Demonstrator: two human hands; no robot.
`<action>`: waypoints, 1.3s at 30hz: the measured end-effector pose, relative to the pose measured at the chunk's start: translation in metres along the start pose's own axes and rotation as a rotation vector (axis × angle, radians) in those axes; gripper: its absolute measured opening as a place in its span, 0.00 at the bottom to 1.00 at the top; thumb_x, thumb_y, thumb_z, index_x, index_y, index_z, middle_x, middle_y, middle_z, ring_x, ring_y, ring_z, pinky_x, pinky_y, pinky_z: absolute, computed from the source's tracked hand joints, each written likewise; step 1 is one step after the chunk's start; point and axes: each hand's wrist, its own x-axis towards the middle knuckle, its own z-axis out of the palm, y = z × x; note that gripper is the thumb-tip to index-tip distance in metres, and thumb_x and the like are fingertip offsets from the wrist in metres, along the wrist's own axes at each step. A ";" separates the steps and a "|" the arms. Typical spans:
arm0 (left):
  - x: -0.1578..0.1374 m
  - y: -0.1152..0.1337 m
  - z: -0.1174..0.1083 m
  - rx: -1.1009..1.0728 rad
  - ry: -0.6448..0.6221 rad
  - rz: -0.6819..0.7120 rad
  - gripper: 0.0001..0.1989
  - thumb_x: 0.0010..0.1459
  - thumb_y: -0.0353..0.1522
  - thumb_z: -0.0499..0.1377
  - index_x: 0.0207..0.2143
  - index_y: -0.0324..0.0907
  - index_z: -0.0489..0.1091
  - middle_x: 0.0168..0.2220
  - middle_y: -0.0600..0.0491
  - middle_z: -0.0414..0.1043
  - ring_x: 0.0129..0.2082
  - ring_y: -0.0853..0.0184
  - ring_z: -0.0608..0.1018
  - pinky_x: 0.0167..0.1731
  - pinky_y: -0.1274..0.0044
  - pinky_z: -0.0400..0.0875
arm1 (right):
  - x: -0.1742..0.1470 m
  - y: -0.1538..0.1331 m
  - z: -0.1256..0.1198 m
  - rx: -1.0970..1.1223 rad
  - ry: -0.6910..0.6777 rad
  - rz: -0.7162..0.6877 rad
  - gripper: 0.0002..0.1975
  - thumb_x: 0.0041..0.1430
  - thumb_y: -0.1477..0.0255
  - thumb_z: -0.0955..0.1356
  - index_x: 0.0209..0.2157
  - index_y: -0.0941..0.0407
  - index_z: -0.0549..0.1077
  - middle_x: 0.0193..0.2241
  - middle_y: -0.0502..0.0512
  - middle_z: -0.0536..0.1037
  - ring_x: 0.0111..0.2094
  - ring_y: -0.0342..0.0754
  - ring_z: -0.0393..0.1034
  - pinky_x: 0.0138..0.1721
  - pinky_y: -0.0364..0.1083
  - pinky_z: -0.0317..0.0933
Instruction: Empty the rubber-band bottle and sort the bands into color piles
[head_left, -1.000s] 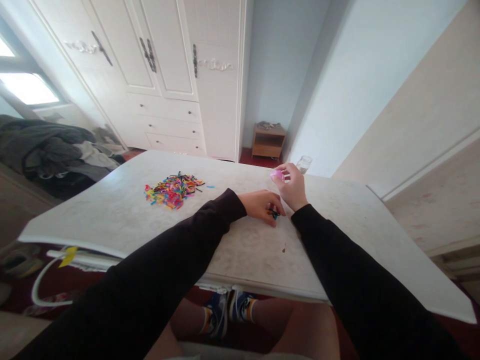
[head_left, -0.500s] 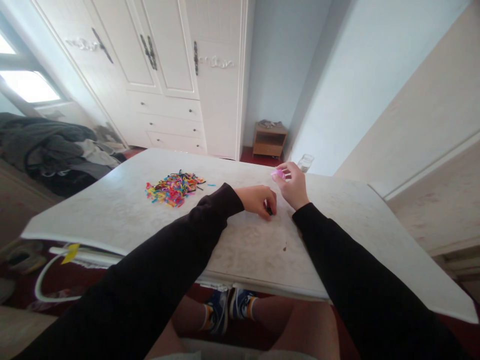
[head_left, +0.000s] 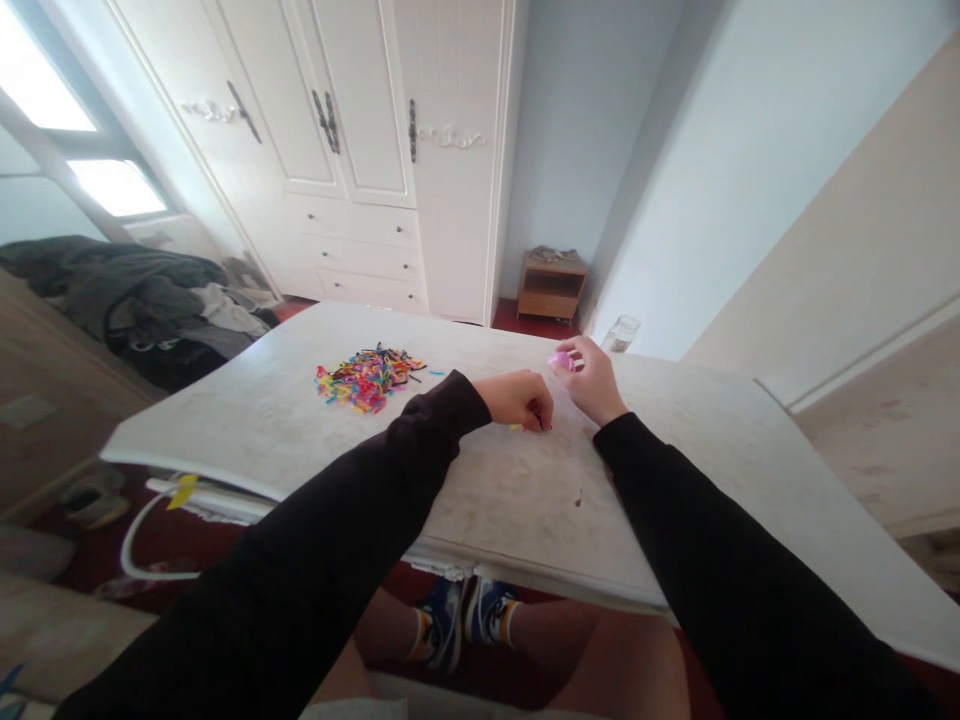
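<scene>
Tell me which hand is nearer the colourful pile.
Left. The left hand is to the right of the colourful pile, not touching it; the right hand is farther right, holding a pink object.

Multicoloured strips, pink object

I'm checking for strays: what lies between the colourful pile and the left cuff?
The head view shows a small blue piece between the colourful pile and the left cuff.

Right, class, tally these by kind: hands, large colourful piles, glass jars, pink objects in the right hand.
Left hand plus right hand: 2 hands
Large colourful pile: 1
Glass jar: 1
Pink object in right hand: 1
Total: 5
</scene>
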 end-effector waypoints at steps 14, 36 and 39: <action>-0.122 -0.052 -0.060 0.235 0.654 -0.541 0.08 0.51 0.28 0.64 0.32 0.38 0.84 0.30 0.50 0.82 0.31 0.64 0.80 0.38 0.74 0.76 | 0.000 0.004 0.003 -0.016 -0.030 -0.035 0.06 0.53 0.66 0.69 0.34 0.52 0.72 0.36 0.55 0.77 0.35 0.52 0.72 0.41 0.54 0.70; -0.142 -0.042 -0.056 0.599 0.682 -0.837 0.05 0.49 0.26 0.63 0.29 0.42 0.79 0.39 0.44 0.77 0.49 0.50 0.77 0.50 0.63 0.72 | -0.003 0.019 0.007 -0.158 -0.176 -0.081 0.06 0.53 0.71 0.68 0.35 0.53 0.75 0.38 0.58 0.79 0.37 0.54 0.72 0.45 0.56 0.69; -0.134 -0.041 -0.052 0.607 0.749 -0.734 0.10 0.49 0.26 0.63 0.36 0.41 0.79 0.45 0.44 0.75 0.53 0.49 0.75 0.54 0.60 0.71 | -0.003 0.020 0.007 -0.177 -0.182 -0.088 0.07 0.53 0.72 0.68 0.35 0.54 0.75 0.38 0.59 0.80 0.37 0.54 0.73 0.45 0.55 0.70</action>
